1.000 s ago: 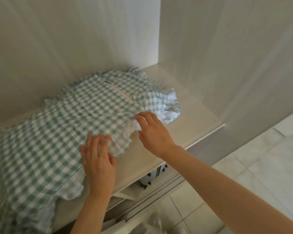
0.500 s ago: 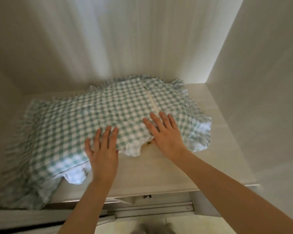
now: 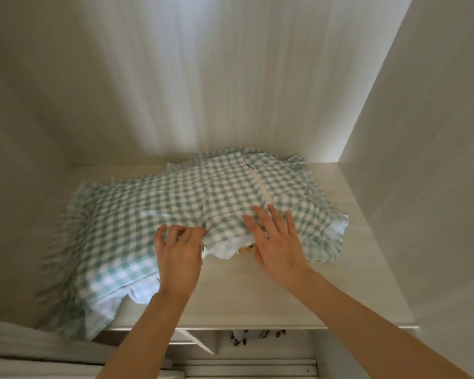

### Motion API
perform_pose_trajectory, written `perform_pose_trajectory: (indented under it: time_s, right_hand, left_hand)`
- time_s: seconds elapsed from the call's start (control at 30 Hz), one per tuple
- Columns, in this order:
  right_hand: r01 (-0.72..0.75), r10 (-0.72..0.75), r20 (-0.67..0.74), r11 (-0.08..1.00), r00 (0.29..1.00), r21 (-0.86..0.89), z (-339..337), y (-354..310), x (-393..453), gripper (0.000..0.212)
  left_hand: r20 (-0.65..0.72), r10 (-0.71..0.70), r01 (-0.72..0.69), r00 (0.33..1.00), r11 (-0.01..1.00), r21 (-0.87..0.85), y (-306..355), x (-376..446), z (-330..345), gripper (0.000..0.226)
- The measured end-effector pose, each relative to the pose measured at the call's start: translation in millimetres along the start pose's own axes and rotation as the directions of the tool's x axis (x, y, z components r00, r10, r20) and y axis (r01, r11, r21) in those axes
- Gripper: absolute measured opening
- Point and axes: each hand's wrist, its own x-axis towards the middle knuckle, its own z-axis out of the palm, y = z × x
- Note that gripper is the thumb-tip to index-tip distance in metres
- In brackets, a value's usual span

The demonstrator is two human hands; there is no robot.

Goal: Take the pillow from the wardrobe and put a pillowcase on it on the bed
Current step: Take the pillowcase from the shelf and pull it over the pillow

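Observation:
A green-and-white checked pillowcase with a ruffled edge (image 3: 192, 203) lies spread flat on the pale wardrobe shelf (image 3: 244, 291). My left hand (image 3: 179, 253) rests on its near edge with the fingers curled, pinching a fold of the cloth. My right hand (image 3: 278, 242) lies flat and spread on the fabric just to the right. A small yellowish patch of something (image 3: 245, 249) peeks out from under the cloth between my hands; I cannot tell what it is. No bare pillow is visible.
The wardrobe's back wall (image 3: 203, 91) and right side panel (image 3: 422, 187) close in the shelf. Below the shelf's front edge I see a lower compartment with dark objects (image 3: 257, 336) and sliding-door tracks (image 3: 244, 365).
The view has swung from the side to straight on. My left hand's fingers have gone from flat on the cloth to curled, bunching the fabric. My right hand stays spread on the cloth.

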Motion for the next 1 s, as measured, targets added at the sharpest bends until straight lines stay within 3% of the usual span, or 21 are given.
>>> perform_pose_trajectory:
  time_s: [0.2,0.4,0.57,0.63,0.7,0.77,0.83,0.9,1.0]
  right_hand:
    - [-0.048,0.049,-0.111,0.999,0.993,0.005,-42,-13,3,0.064]
    - [-0.038,0.096,-0.339,0.984,0.936,0.176,-105,-23,14,0.058]
    - [0.044,0.019,-0.496,0.992,0.868,0.116,-141,-13,12,0.053]
    - [0.044,-0.01,-0.478,0.997,0.878,0.06,-142,-11,15,0.046]
    - [-0.02,0.01,-0.371,0.999,0.929,-0.024,-135,-8,20,0.049]
    - [-0.102,0.078,-0.275,0.992,0.958,-0.072,-126,0,28,0.056]
    - [-0.155,0.136,-0.221,0.985,0.966,-0.07,-121,10,39,0.061]
    - [-0.175,0.158,-0.182,0.981,0.97,-0.081,-117,18,49,0.065]
    - [-0.172,0.156,-0.137,0.978,0.978,-0.114,-109,23,59,0.07]
  left_hand:
    - [-0.101,0.056,-0.069,0.993,0.989,-0.134,9,45,-47,0.028]
    - [-0.135,0.142,-0.165,0.981,0.971,-0.171,21,96,-106,0.013]
    - [-0.048,0.209,-0.213,0.977,0.912,-0.352,8,135,-137,0.007]
    - [0.058,0.165,-0.126,0.985,0.899,-0.42,4,149,-135,0.006]
    - [0.087,0.097,-0.06,0.992,0.934,-0.351,3,161,-126,0.012]
    - [-0.013,0.086,-0.086,0.996,0.952,-0.295,7,164,-117,0.015]
    - [-0.068,0.083,-0.103,0.994,0.92,-0.377,15,157,-110,0.018]
    - [-0.009,0.111,-0.105,0.994,0.908,-0.406,20,142,-96,0.026]
    - [0.089,0.16,-0.135,0.983,0.962,-0.237,22,116,-70,0.041]
